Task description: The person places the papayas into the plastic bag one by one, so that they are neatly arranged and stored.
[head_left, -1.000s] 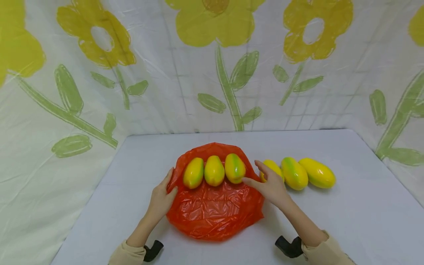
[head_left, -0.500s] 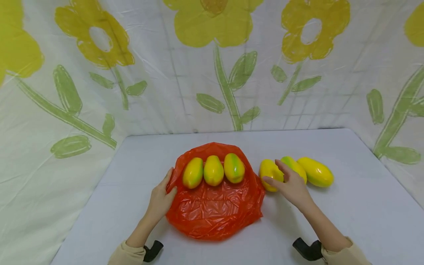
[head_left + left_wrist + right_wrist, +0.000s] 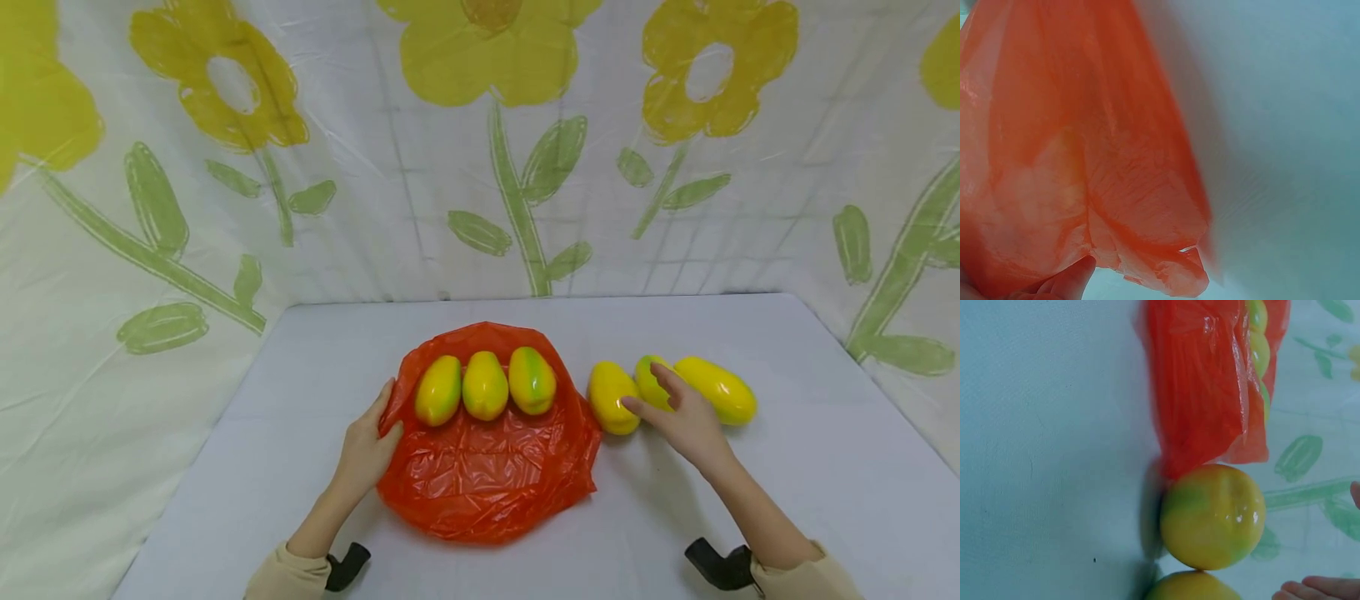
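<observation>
Mangoes: three on the orange bag (image 3: 487, 475), three beside right hand (image 3: 686, 421).

— What is the person wearing?
— Beige long sleeves, pushed back from both forearms. The left hand (image 3: 365, 454) and right hand (image 3: 686, 421) are bare.
— Anything at the wrists?
— A black, rounded camera mount sits under each cuff.

Orange bag (image 3: 483, 475), yellow-green mangoes (image 3: 485, 386), white table (image 3: 787, 483), yellow-flowered backdrop (image 3: 480, 150)
</observation>
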`<state>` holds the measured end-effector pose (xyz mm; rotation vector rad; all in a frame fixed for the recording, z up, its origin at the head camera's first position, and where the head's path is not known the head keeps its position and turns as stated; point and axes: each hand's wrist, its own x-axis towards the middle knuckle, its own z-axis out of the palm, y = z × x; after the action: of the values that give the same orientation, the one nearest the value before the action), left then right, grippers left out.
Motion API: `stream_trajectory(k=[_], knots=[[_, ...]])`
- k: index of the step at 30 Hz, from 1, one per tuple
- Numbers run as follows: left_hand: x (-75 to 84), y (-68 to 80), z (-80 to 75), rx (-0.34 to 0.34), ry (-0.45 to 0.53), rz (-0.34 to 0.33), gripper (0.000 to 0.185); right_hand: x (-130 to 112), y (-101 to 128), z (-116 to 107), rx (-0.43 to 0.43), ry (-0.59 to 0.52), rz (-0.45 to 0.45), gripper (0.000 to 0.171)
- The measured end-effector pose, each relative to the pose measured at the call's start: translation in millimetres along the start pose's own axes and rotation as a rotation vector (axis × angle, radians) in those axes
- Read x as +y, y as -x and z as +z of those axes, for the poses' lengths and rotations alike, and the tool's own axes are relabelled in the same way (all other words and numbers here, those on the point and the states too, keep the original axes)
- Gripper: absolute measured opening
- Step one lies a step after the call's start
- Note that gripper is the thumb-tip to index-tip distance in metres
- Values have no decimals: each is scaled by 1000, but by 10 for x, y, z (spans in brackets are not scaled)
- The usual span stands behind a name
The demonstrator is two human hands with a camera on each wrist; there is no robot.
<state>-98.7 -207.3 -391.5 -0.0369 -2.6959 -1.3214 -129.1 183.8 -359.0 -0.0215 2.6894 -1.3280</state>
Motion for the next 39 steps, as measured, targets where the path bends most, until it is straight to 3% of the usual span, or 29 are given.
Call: stream_trajectory(k=[11,17,25,31,34,39], knots=[[1,-3,-5,-9,4,-19,61,104,-12,-141,53,4,-16,83],[7,7,-11,-6,8,-10,60,194,-7,-249,169,-18,-36,77],[-22,-1,-4,-14,16,-37,62,371,-82,-385,291,52,-26,66],[-30,3,-4,-13,13,-37,62,585,-176,-496,422,73,-85,53],[-21,8,-10,-12,14,-42,62,680,-225,-572,403,103,-61,55],[-12,9,-21,-10,11,-53,62,786,-290,-674,298,129,21,68]])
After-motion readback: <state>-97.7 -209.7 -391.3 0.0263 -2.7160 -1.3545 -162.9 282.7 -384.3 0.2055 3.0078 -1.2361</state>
